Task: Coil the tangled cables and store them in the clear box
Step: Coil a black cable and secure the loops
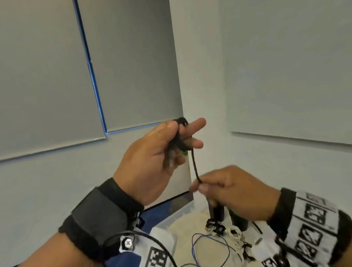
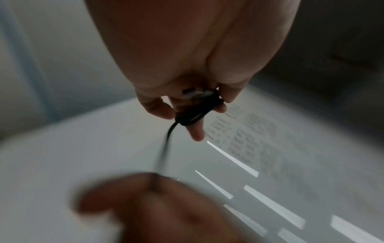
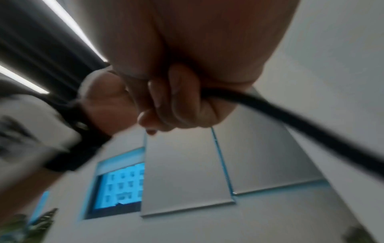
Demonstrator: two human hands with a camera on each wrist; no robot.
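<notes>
The left hand (image 1: 152, 160) grips a small coil of black cable (image 1: 180, 137) wound round its fingers, raised above the tabletop (image 1: 186, 223); the right hand (image 1: 231, 189) pinches the trailing length. Coiling is mid-way; next, another loop goes round those fingers.

Two hands: the left hand (image 1: 152, 160) at frame centre and the right hand (image 1: 233, 189) lower right. One black cable (image 1: 194, 164) runs between them. Two wrist straps, one on each arm. At the bottom of the head view, one blue wire (image 1: 211, 250) in loops, two black cylinders (image 1: 216, 212) standing side by side, and a few small white bundles (image 1: 235, 234), too blurred to count exactly. Two grey blinds (image 1: 39, 78) fill the upper left.
</notes>
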